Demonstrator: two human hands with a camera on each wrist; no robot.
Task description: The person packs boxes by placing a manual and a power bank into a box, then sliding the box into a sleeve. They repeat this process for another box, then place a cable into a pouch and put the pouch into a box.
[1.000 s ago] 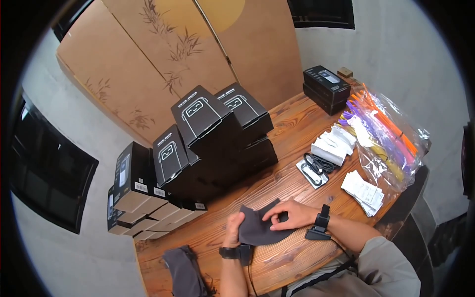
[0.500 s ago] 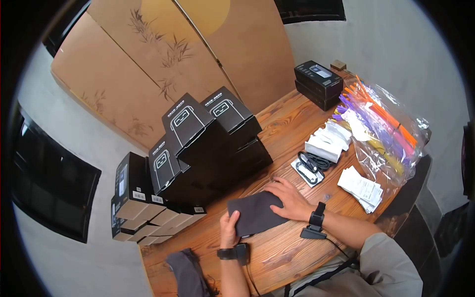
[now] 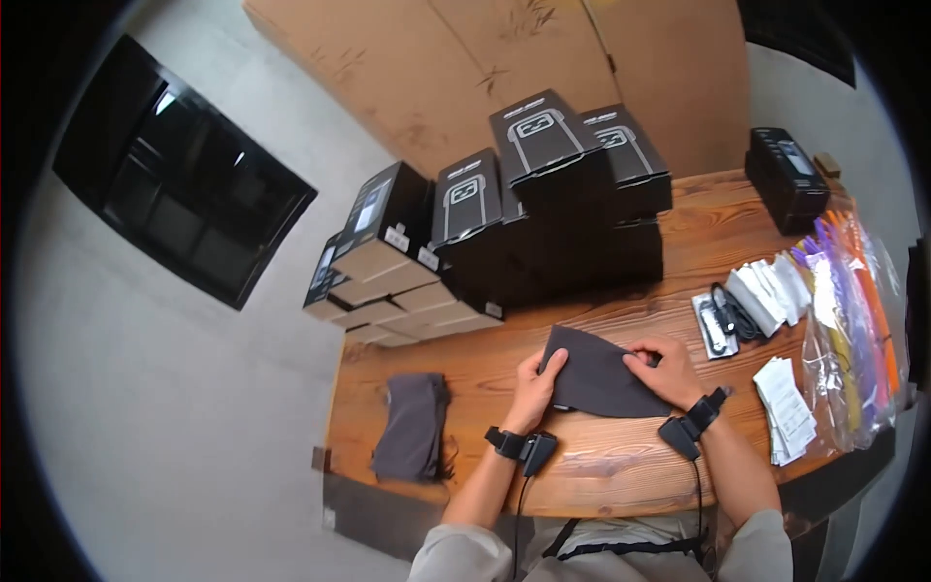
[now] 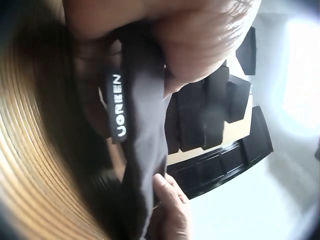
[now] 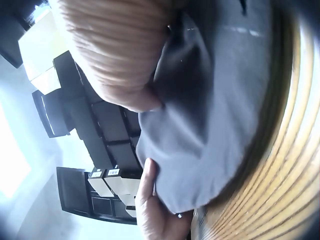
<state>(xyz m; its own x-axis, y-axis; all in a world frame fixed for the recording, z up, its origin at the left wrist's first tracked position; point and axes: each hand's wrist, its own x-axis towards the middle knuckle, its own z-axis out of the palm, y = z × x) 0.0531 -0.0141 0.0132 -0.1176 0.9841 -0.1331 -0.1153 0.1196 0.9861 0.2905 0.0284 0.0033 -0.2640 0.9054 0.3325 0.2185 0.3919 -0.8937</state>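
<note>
A dark grey cloth pouch (image 3: 606,378) is held up off the wooden table between both hands. My left hand (image 3: 531,388) grips its left edge, thumb on the near face. At the right end my right hand (image 3: 671,371) pinches the fabric between thumb and fingers. A small label with white letters (image 4: 119,107) shows on the pouch's edge in the left wrist view. In the right wrist view the cloth (image 5: 200,140) bulges and creases under the right thumb. Folded grey cloths (image 3: 412,427) lie on the table to the left.
Black boxes (image 3: 553,145) stand stacked at the back. To the right lie a black cable (image 3: 734,315), white packets (image 3: 771,291), paper slips (image 3: 784,407) and a clear bag of coloured strips (image 3: 853,330). Two black boxes (image 3: 786,179) stand at the back right.
The head view has turned left and down. My right hand lay spread on the pouch and now pinches its right end; the pouch is raised. My left hand keeps its grip.
</note>
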